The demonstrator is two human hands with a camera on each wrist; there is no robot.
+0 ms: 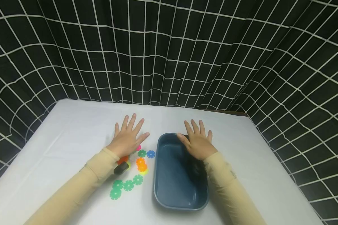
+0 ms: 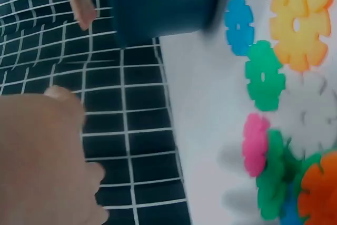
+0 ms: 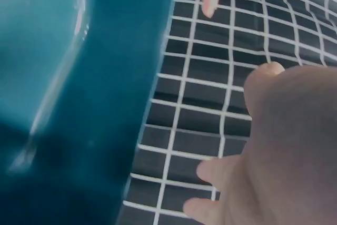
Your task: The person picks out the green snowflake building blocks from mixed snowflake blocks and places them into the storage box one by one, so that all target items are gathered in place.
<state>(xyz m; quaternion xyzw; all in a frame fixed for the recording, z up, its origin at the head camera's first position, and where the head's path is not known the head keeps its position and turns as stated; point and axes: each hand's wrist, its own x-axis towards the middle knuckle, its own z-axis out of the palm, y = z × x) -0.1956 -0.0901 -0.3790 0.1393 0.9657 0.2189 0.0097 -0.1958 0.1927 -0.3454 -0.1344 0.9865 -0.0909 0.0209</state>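
My left hand [image 1: 125, 141] is spread with straight fingers over the left part of the table, holding nothing. Beneath and beside its wrist lie flower-shaped plastic discs, among them green discs [image 1: 128, 185], orange discs [image 1: 141, 164] and a blue disc [image 1: 151, 154]. In the left wrist view a pink disc [image 2: 256, 144] leans by other green and orange ones. My right hand [image 1: 198, 143], also spread and holding nothing, hovers over the far right corner of a blue-grey plastic bin [image 1: 157, 175]. The bin's inner wall fills the left of the right wrist view.
A white cloth [image 1: 73, 131] covers the table. Black curtains with a white grid [image 1: 146, 47] hang behind it and at both sides. Closer to me, several green discs lie left of the bin. A dark wrist-camera piece [image 1: 121, 168] shows at the left wrist.
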